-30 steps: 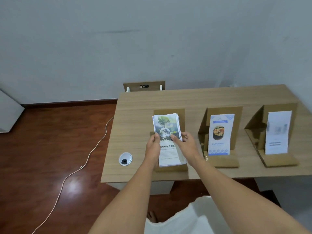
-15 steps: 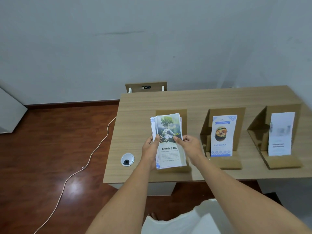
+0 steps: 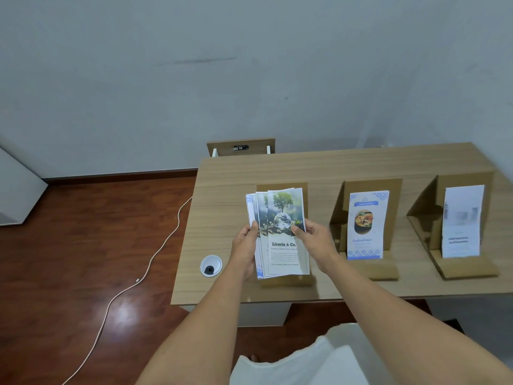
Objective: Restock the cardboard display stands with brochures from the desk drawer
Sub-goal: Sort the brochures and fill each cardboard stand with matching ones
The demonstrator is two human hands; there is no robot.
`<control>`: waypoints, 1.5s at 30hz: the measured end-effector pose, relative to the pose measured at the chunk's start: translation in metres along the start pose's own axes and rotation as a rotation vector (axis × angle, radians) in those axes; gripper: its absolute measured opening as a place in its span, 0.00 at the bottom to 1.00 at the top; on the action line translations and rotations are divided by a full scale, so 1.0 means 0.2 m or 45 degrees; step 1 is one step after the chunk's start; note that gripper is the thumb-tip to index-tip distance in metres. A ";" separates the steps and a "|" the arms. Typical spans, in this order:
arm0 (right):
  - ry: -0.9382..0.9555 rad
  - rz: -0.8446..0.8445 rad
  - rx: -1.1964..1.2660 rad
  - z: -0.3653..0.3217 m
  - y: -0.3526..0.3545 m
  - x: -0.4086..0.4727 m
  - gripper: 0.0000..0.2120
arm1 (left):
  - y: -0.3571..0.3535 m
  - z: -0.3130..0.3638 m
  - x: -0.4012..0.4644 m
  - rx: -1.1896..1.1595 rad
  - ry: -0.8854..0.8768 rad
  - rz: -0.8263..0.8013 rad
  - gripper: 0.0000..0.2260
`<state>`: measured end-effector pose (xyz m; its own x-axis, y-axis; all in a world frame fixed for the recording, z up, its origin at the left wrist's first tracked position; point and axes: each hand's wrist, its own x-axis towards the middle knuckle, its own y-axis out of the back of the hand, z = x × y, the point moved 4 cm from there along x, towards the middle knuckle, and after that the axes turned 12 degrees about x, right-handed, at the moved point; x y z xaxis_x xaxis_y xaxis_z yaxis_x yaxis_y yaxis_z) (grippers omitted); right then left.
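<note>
A pale wooden surface [image 3: 222, 207] stands against a grey wall over red-brown floor. Nearest, at lower centre, both hands work a fanned stack of brochures [image 3: 280, 234]: the left hand [image 3: 245, 245] grips its left edge, the right hand [image 3: 316, 243] pinches the top tree-and-globe leaflet. Behind the stack stands the left stand [image 3: 281, 187]; the middle stand [image 3: 372, 187] and right stand [image 3: 466, 180] each show a brochure. Best to peel only matching leaflets, square their edges, then seat them upright against the ledge.

Tan cardboard stands [image 3: 373, 187], tree-and-globe brochure [image 3: 286, 234], blue-patterned brochure [image 3: 366, 226]
</note>
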<state>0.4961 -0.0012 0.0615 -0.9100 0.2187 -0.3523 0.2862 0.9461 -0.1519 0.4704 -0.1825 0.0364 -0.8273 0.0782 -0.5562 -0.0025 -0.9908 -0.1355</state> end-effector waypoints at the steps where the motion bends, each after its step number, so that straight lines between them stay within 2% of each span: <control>1: 0.012 -0.012 0.011 0.00 0.00 -0.01 0.08 | 0.00 0.00 0.00 0.017 0.002 0.015 0.10; 9: 0.162 0.113 -0.031 0.00 -0.01 -0.03 0.09 | 0.04 -0.03 -0.01 0.213 0.002 0.229 0.12; 12: 0.237 0.171 -0.132 -0.03 -0.03 -0.05 0.09 | 0.03 -0.02 -0.01 0.204 -0.018 0.261 0.13; 17: 0.385 0.277 -0.369 -0.05 -0.07 -0.08 0.12 | 0.02 0.00 -0.01 0.183 -0.045 0.247 0.11; 26: 0.359 0.258 -0.420 -0.02 -0.12 -0.04 0.13 | 0.05 -0.01 0.00 0.164 -0.036 0.214 0.07; 32: 0.420 0.233 -0.473 0.00 -0.18 -0.06 0.18 | 0.10 -0.01 0.01 0.175 -0.038 0.223 0.10; 35: 0.468 0.264 -0.472 0.00 -0.20 -0.09 0.14 | 0.12 -0.02 0.01 0.178 -0.049 0.217 0.08; 37: 0.413 0.290 -0.402 0.02 -0.19 -0.08 0.08 | 0.13 -0.02 0.01 0.173 -0.051 0.211 0.07; 40: 0.243 0.289 -0.267 0.06 -0.17 -0.05 0.08 | 0.16 -0.03 0.00 0.168 -0.048 0.205 0.07; 45: 0.189 0.257 -0.220 0.05 -0.13 -0.04 0.08 | 0.20 -0.03 0.00 0.199 -0.067 0.212 0.07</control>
<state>0.4992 -0.0303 0.0594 -0.8773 0.4270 -0.2190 0.4221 0.9038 0.0712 0.4731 -0.2205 0.0254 -0.8519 -0.0895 -0.5160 0.0527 -0.9949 0.0855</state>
